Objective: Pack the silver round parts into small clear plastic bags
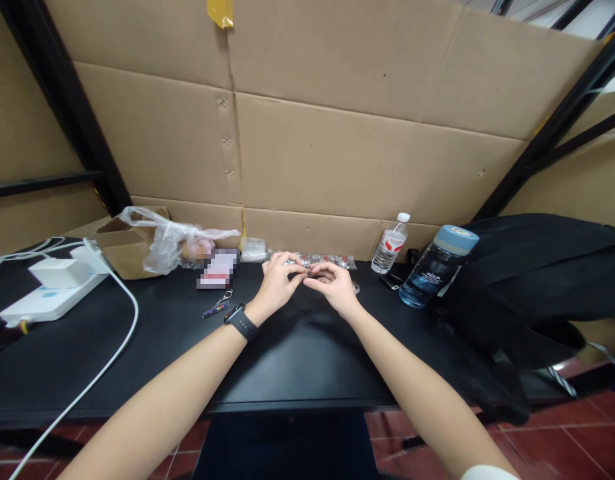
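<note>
Both my hands meet over the back middle of a black table (pixel 297 360). My left hand (pixel 279 280), with a black watch (pixel 241 322) on its wrist, pinches a tiny dark object (pixel 309 272) with its fingertips. My right hand (pixel 332 283) has its fingers curled and pinches the same small object from the other side. What the object is cannot be made out. Right behind the hands lies a row of small clear packets (pixel 327 259) along the cardboard wall.
A small water bottle (pixel 390 244) and a blue-lidded bottle (pixel 435 268) stand to the right, beside a black bag (pixel 527 287). To the left are a plastic bag on a cardboard box (pixel 152 243), a key fob (pixel 216 308), a white power strip (pixel 52 287) and a cable (pixel 122 320).
</note>
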Available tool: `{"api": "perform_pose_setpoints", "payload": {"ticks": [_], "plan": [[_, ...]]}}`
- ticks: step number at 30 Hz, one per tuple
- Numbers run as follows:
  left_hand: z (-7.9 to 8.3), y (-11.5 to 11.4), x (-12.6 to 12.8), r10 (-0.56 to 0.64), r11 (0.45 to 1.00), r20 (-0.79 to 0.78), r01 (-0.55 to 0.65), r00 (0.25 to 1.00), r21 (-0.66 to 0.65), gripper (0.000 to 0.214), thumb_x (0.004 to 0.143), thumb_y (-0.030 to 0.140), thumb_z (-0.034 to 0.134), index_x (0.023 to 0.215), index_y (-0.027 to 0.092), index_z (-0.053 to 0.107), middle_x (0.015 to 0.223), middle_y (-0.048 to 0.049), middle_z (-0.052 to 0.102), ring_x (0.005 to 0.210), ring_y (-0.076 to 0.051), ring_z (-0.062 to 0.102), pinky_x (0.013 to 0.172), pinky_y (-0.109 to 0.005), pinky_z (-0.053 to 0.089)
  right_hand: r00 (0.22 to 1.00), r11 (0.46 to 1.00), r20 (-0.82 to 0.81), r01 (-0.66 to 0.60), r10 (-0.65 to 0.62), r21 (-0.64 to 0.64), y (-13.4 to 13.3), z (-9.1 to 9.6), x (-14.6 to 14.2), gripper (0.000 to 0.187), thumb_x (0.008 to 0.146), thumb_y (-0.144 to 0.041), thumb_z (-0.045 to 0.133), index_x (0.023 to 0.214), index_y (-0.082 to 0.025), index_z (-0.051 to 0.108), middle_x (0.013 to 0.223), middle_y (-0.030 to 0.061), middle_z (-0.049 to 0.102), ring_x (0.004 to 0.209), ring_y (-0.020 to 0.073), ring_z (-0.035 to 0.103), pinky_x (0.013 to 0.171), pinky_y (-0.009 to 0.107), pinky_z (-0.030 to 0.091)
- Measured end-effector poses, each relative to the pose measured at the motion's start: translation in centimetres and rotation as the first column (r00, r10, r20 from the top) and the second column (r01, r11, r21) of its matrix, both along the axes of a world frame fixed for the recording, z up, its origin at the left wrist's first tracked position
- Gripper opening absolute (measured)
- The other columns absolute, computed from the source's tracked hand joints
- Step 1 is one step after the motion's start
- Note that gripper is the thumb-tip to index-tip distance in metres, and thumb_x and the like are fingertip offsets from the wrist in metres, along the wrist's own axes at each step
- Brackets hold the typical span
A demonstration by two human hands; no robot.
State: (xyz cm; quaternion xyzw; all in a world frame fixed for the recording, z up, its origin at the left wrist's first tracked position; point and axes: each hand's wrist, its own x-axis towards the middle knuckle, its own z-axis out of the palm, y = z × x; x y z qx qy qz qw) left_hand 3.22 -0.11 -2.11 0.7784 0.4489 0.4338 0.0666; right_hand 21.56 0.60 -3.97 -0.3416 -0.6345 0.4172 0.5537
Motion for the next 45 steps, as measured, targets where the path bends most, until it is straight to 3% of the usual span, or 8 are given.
{"api": "perform_pose_setpoints", "payload": {"ticks": [9, 15, 20, 26, 30, 36, 40, 45], "plan": [[-0.3, 0.1, 0.0, 0.099, 0.994, -0.017, -0.098, 0.995, 0.047, 0.012, 0.09, 0.03, 0.068, 0.085, 0.027, 0.078, 0.113, -0.0044, 0.066, 0.117, -0.027, 0.05, 0.095, -0.044, 0.034, 1.0, 0.999, 0.01, -0.026, 0.026, -0.03, -0.1, -0.1, -0.1, 0.035, 0.066, -0.042, 0.088, 0.082, -0.019, 0.067, 0.112, 0.0082, 0.071, 0.101, 0.0238, 0.07, 0.094, 0.038, 0.057], [-0.1, 0.1, -0.1, 0.059, 0.998, -0.013, -0.059, 0.998, 0.022, 0.012, 0.09, 0.033, 0.069, 0.086, 0.028, 0.079, 0.113, -0.0043, 0.065, 0.116, -0.026, 0.051, 0.099, -0.044, 0.035, 0.976, 0.995, 0.217, -0.004, -0.017, 0.096, 0.2, 0.6, 0.8, 0.028, 0.084, -0.049, 0.071, 0.085, -0.021, 0.071, 0.12, 0.0093, 0.063, 0.107, 0.024, 0.064, 0.088, 0.037, 0.057], [-0.2, 0.2, -0.1, 0.006, 1.0, -0.052, -0.007, 0.999, -0.007, 0.012, 0.091, 0.03, 0.065, 0.09, 0.028, 0.077, 0.114, -0.0036, 0.065, 0.117, -0.026, 0.052, 0.1, -0.043, 0.035, 0.894, 0.977, 0.439, -0.005, -0.092, 0.214, 0.2, 0.8, 1.3, 0.022, 0.093, -0.042, 0.06, 0.086, -0.021, 0.065, 0.118, 0.0091, 0.056, 0.106, 0.0218, 0.061, 0.075, 0.031, 0.055], [-0.6, 0.1, -0.1, -0.099, 0.993, -0.116, 0.091, 0.988, -0.078, 0.028, 0.095, 0.041, 0.057, 0.12, 0.033, 0.068, 0.132, -0.0028, 0.061, 0.125, -0.026, 0.051, 0.103, -0.044, 0.034, 0.771, 0.922, 0.604, -0.059, -0.201, 0.383, 0.1, 1.2, 2.5, 0.011, 0.097, -0.029, 0.053, 0.092, -0.021, 0.06, 0.123, 0.011, 0.052, 0.121, 0.0249, 0.052, 0.095, 0.041, 0.049], [-1.2, 0.1, 0.1, -0.131, 0.986, -0.211, 0.106, 0.969, -0.127, 0.03, 0.089, 0.047, 0.064, 0.115, 0.033, 0.07, 0.133, -0.0041, 0.061, 0.125, -0.029, 0.05, 0.103, -0.045, 0.036, 0.767, 0.928, 0.608, -0.046, -0.205, 0.37, 0.2, 1.6, 3.1, 0.01, 0.097, -0.028, 0.052, 0.093, -0.022, 0.059, 0.124, 0.0109, 0.051, 0.124, 0.0254, 0.05, 0.103, 0.045, 0.044], [-1.1, 1.8, -1.9, -0.134, 0.983, -0.242, 0.097, 0.961, -0.156, 0.051, 0.085, 0.032, 0.065, 0.135, 0.033, 0.057, 0.14, -0.0056, 0.057, 0.13, -0.03, 0.048, 0.106, -0.047, 0.038, 0.711, 0.93, 0.672, -0.069, -0.207, 0.361, 0.9, 1.2, 3.9, 0.01, 0.097, -0.026, 0.053, 0.092, -0.021, 0.06, 0.121, 0.01, 0.053, 0.123, 0.0246, 0.05, 0.109, 0.046, 0.038], [-1.9, 4.3, -4.8, -0.037, 0.982, -0.291, -0.02, 0.956, -0.189, 0.038, 0.086, 0.012, 0.052, 0.115, 0.028, 0.071, 0.132, -0.0049, 0.063, 0.126, -0.028, 0.053, 0.108, -0.045, 0.038, 0.623, 0.948, 0.763, -0.104, -0.173, 0.301, 1.4, 1.2, 4.9, 0.012, 0.094, -0.022, 0.056, 0.084, -0.019, 0.063, 0.119, 0.0104, 0.054, 0.123, 0.0253, 0.05, 0.109, 0.045, 0.037], [-3.2, 5.7, -6.5, -0.062, 0.978, -0.373, -0.019, 0.926, -0.21, 0.022, 0.09, 0.026, 0.059, 0.102, 0.03, 0.077, 0.119, -0.0039, 0.07, 0.117, -0.028, 0.057, 0.102, -0.042, 0.04, 0.548, 0.962, 0.834, -0.189, -0.063, 0.197, 2.0, 1.6, 6.0, 0.013, 0.09, -0.02, 0.06, 0.079, -0.018, 0.068, 0.102, 0.0081, 0.065, 0.097, 0.0203, 0.062, 0.093, 0.035, 0.047]]}}
